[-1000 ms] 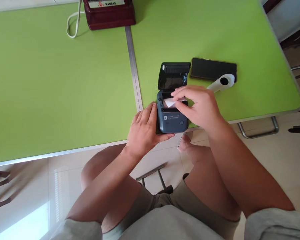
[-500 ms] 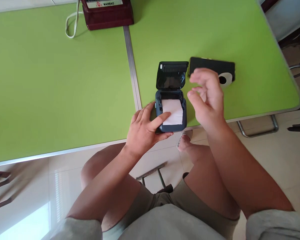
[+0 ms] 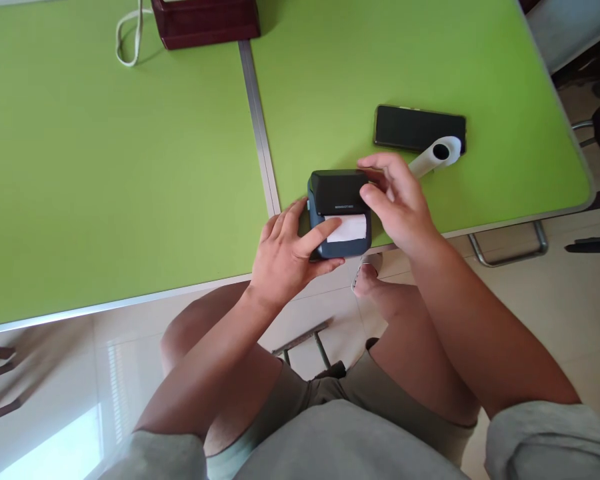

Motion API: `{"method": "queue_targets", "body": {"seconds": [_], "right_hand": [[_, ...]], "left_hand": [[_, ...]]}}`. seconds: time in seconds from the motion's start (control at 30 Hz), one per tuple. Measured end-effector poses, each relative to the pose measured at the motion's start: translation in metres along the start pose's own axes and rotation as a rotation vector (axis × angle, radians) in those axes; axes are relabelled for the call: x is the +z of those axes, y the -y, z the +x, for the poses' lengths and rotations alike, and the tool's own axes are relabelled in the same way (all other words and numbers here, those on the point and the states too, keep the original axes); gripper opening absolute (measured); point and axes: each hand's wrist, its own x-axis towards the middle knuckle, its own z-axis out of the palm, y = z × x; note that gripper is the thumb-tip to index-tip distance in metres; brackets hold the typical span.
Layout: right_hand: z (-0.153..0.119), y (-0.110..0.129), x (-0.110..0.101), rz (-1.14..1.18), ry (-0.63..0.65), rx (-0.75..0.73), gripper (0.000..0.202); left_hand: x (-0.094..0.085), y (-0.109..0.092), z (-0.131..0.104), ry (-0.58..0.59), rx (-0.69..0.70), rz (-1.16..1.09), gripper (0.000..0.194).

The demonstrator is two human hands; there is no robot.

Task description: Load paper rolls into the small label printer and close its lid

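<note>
The left hand (image 3: pixel 283 250) wraps its grip round the printer (image 3: pixel 343 250) at the front edge of the counter (image 3: pixel 180 167), one finger pinning the paper strip (image 3: pixel 354 228). The lid (image 3: pixel 339 191), earlier raised, now lies over it, leaving the strip's end outside. The right hand (image 3: pixel 400 203) curls beside it; whether its grip pinches the lid is unclear.

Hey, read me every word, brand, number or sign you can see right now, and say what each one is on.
No text can be read with certainty.
Black printer lid: one short line of pale lettering, too small and blurred to read.
White paper: no print visible.
Phone: dark screen, no text visible.
Maroon box: cut off by the picture's top edge; no words show.
</note>
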Motion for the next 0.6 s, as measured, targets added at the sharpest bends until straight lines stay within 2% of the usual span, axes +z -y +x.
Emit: {"method": "queue_targets", "body": {"seconds": [0.17,0.33,0.47,0.6], "right_hand": [[0.002,-0.002,-0.006,-0.071,0.156,0.018,0.042],[0.006,0.004,-0.009,-0.162,0.243,-0.011,0.048],[0.005,0.003,-0.006,-0.167,0.229,-0.023,0.049],[-0.003,-0.008,-0.005,-0.131,0.118,-0.051,0.04]], "left_hand": [[-0.004,-0.003,0.003,0.068,-0.068,0.0,0.087],[-0.005,-0.007,0.006,0.104,-0.114,0.013,0.087],[-0.001,-0.006,0.005,0.088,-0.106,0.021,0.091],[0.005,-0.001,0.004,0.04,-0.144,0.034,0.12]]}}
